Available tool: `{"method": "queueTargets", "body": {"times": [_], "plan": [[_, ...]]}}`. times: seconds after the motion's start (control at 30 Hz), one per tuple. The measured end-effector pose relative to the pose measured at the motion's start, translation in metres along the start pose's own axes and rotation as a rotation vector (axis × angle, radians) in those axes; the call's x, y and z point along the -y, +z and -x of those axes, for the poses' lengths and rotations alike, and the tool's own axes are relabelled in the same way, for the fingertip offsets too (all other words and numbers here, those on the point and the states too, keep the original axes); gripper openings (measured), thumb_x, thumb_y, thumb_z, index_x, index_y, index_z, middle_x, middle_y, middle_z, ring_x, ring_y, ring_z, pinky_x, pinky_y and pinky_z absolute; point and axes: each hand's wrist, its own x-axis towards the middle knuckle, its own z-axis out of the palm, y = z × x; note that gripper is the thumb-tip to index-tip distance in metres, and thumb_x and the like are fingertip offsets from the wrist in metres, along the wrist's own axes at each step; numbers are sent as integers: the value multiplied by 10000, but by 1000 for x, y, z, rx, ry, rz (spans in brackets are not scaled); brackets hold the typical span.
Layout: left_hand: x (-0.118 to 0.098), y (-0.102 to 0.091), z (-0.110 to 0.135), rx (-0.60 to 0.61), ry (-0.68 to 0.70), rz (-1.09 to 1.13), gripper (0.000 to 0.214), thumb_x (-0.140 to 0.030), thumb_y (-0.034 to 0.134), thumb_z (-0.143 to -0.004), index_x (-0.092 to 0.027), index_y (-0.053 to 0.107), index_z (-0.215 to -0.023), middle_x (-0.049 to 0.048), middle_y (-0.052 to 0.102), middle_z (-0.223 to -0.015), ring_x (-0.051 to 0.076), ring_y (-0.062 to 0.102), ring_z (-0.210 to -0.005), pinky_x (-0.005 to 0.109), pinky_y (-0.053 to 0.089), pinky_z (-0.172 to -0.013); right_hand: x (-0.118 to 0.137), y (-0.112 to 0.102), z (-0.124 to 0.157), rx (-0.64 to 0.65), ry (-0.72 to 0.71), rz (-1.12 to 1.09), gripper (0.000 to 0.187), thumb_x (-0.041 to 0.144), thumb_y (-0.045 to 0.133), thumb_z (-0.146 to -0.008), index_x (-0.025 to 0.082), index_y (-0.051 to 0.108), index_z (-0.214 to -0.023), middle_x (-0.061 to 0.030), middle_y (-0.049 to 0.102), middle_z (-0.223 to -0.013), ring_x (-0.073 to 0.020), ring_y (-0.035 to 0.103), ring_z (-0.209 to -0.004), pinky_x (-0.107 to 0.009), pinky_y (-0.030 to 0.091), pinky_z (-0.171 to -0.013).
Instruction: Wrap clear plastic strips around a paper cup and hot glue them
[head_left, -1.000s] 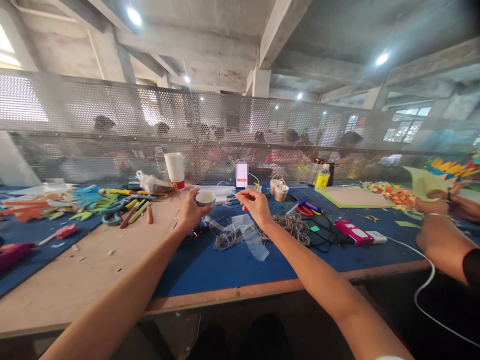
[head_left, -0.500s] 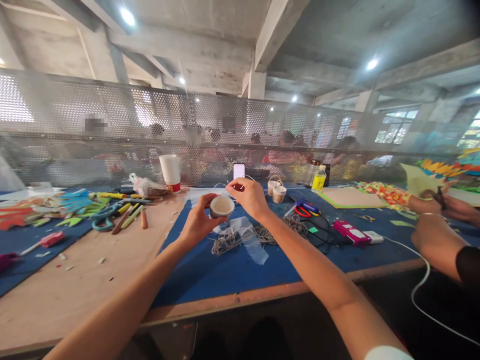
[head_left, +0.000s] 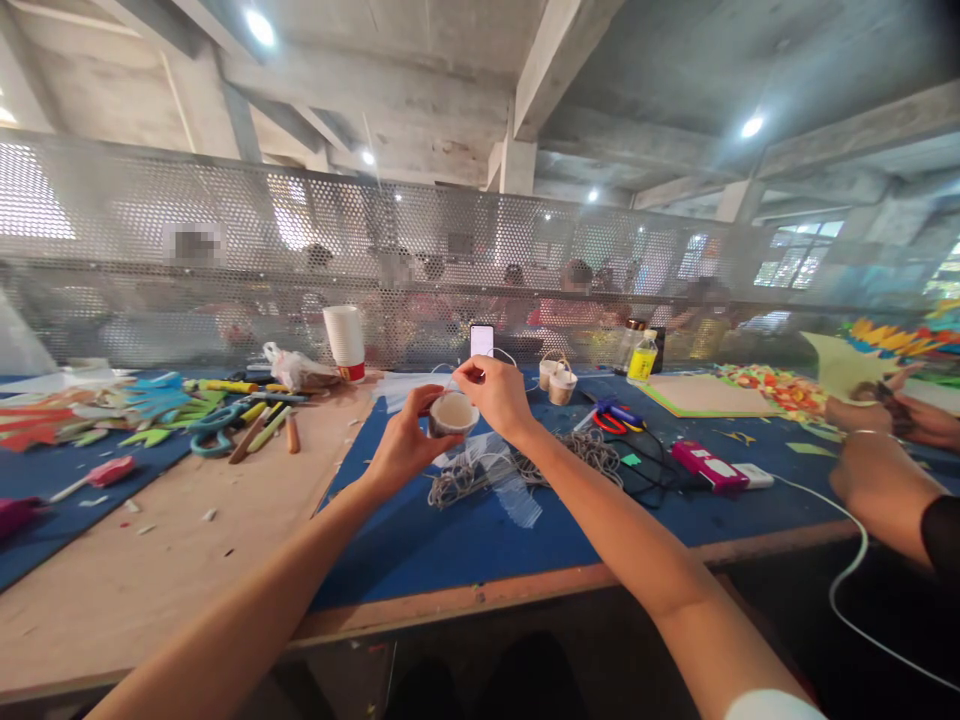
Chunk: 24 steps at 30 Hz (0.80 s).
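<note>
A small paper cup (head_left: 454,428) is tilted with its pale inside facing me. My left hand (head_left: 405,435) is closed round its left side, thumb below and fingers at the rim. Just above the cup's right rim, my right hand (head_left: 496,392) is in a pinch. Whatever lies between those fingertips is too small to make out. Bundles of grey-brown cord (head_left: 456,482) and a strip of clear plastic (head_left: 517,498) lie on the blue mat (head_left: 420,545) below. Two small cups with handles (head_left: 561,386) stand beyond my right hand.
A stack of paper cups (head_left: 345,345) and a phone (head_left: 481,340) stand at the back. Scissors (head_left: 214,430) and other tools lie left. Toward the right are red-and-blue pliers (head_left: 616,418), a yellow bottle (head_left: 642,358), a pink box (head_left: 709,467) and another person's hands (head_left: 862,425) with yellow paper.
The view has shifted slightly, so most things sit a little further right. My left hand still holds the cup, and my right hand keeps its pinch near the rim.
</note>
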Motion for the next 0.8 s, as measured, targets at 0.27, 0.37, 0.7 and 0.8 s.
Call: {"method": "queueTargets", "body": {"times": [0.27,0.37,0.7,0.8], "plan": [[-1,-3,0,50,14,-123,621,-409,806,-713,-291,559,-1271,50,697,-1209,271,678,-1063,387,494,-962,-1,2,-2,43,81,-110,129,277,640,-886,208,698,-794,25,704,-707,-99,616,-519,-230,455,-607],[-2,-3,-1,44,-5,-149,647,-405,812,-708,-272,576,-1295,62,720,-1152,280,685,-1044,399,501,-945,-1,2,-2,39,91,-132,142,285,645,-886,203,695,-783,28,704,-698,-91,617,-496,-227,458,-599],[-5,-4,-2,20,-24,-172,663,-380,830,-684,-265,599,-1295,61,731,-1138,276,682,-1045,385,500,-936,-6,5,-7,63,169,-188,171,326,642,-892,199,708,-800,16,700,-698,-94,638,-514,-223,478,-606],[-7,-5,-2,19,-44,-166,652,-380,830,-684,-260,607,-1285,54,739,-1123,271,689,-1031,369,507,-918,-6,7,-8,59,187,-200,162,321,652,-880,194,708,-795,26,683,-659,-95,644,-506,-211,475,-589]]}}
